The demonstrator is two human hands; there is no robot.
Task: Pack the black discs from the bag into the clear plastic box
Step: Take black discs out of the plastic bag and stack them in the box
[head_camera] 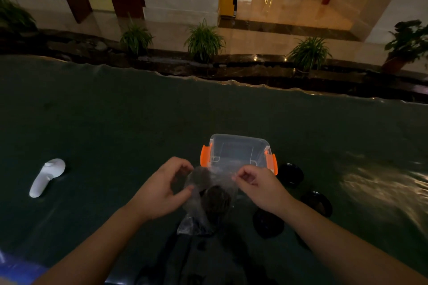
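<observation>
A clear plastic bag [203, 203] with dark discs inside hangs between my hands, just in front of the clear plastic box [238, 150] with orange latches. My left hand [162, 190] pinches the bag's left edge near its mouth. My right hand [261, 187] pinches the right edge. Three black discs lie loose on the table: one [290, 174] right of the box, one [318, 202] further right and nearer, one [266, 224] under my right wrist. The box looks empty and has no lid on.
A dark green cloth [115, 122] covers the table. A white handheld controller [46, 177] lies at the left. Past the table's far edge are potted plants [205, 40] and a shiny tiled floor. Something blue [14, 268] sits at the bottom left corner.
</observation>
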